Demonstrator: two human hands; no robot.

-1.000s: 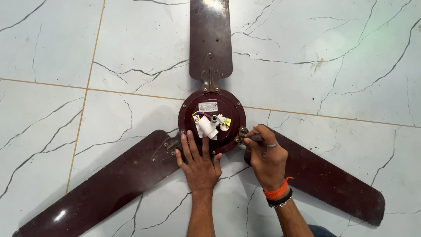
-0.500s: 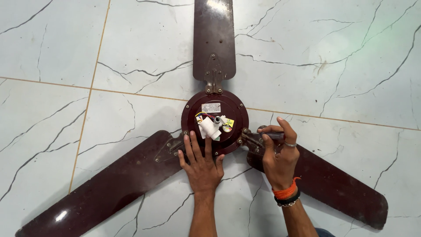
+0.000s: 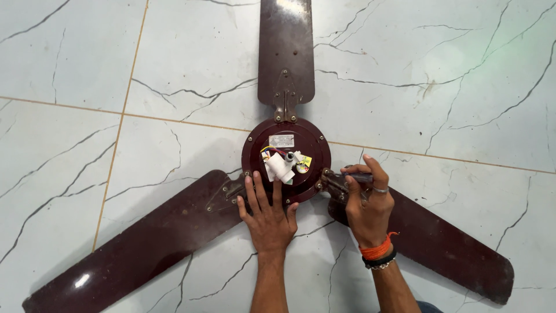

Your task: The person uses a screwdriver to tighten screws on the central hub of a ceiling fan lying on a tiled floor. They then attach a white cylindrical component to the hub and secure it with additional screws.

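Ceiling fan [image 3: 286,159], dark maroon, three blades, lying flat on white marbled floor tiles [image 3: 87,75], hub at centre of frame.

- Hub: round motor housing, wiring and a white capacitor-like part [image 3: 279,166] exposed on top.
- Blades: one runs to the top edge, one to the lower left, one to the lower right. All three sit attached at their brackets; none is off.
- Left hand [image 3: 269,217]: just below centre, flat, fingers spread, pressed on the hub's lower rim.
- Right hand [image 3: 368,203]: right of centre, fingers curled around a slim dark tool [image 3: 353,177], probably a screwdriver, its tip at the lower-right blade bracket [image 3: 333,181].
- Progress, judged: work is at this bracket's screws; whether any screw is loosened or removed cannot be told. The other two brackets look untouched.
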